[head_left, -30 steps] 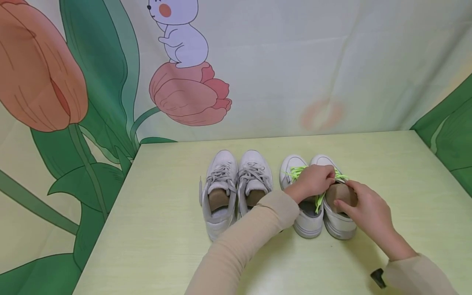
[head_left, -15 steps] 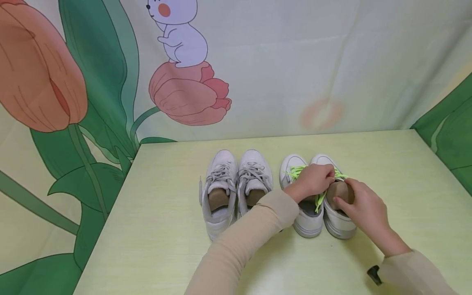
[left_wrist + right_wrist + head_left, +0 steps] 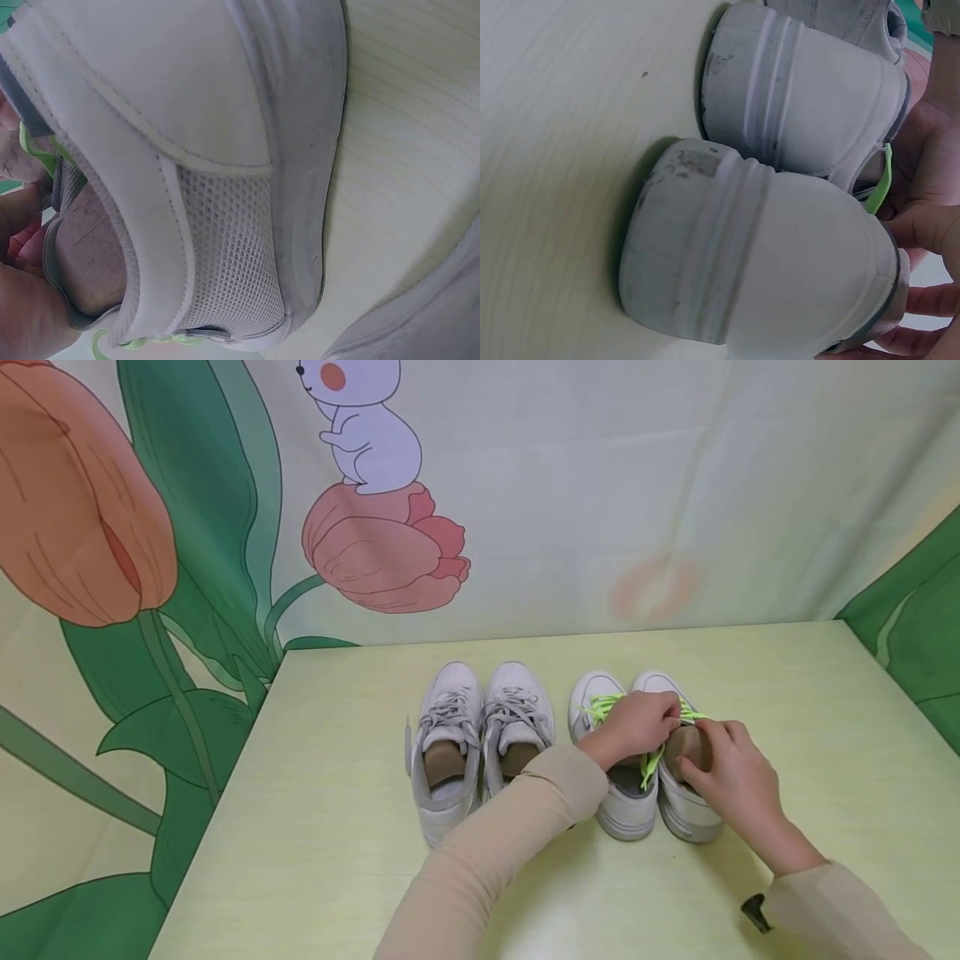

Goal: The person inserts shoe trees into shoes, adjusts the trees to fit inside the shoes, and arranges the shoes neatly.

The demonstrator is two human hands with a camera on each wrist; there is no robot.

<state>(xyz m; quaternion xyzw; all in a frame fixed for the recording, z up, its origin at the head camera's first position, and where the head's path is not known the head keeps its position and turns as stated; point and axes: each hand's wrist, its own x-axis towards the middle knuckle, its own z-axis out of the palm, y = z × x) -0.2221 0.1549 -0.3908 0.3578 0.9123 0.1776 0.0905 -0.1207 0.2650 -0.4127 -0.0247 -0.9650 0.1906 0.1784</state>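
A white sneaker with neon green laces [image 3: 693, 814] stands at the far right of the row. My left hand [image 3: 636, 724] reaches across its mate [image 3: 626, 814] and pinches at the laced opening, with a green shoelace [image 3: 649, 768] hanging below it. The exact grip is partly hidden. My right hand [image 3: 738, 777] holds the brown-lined shoe tongue [image 3: 688, 750] between thumb and fingers. In the right wrist view its fingers [image 3: 934, 300] lie by the tongue beyond the heel. The left wrist view shows a sneaker's mesh side [image 3: 232, 240] close up.
A pair of white sneakers with grey laces, the left one [image 3: 450, 710] and the right one [image 3: 517, 697], stands left of the green-laced pair, partly behind my left sleeve [image 3: 480, 860]. The pale table [image 3: 315, 827] ends at a printed curtain [image 3: 547, 510].
My right hand has shifted a little up and left, and the tongue under it has moved slightly with it. The left hand stays almost still at the laces.
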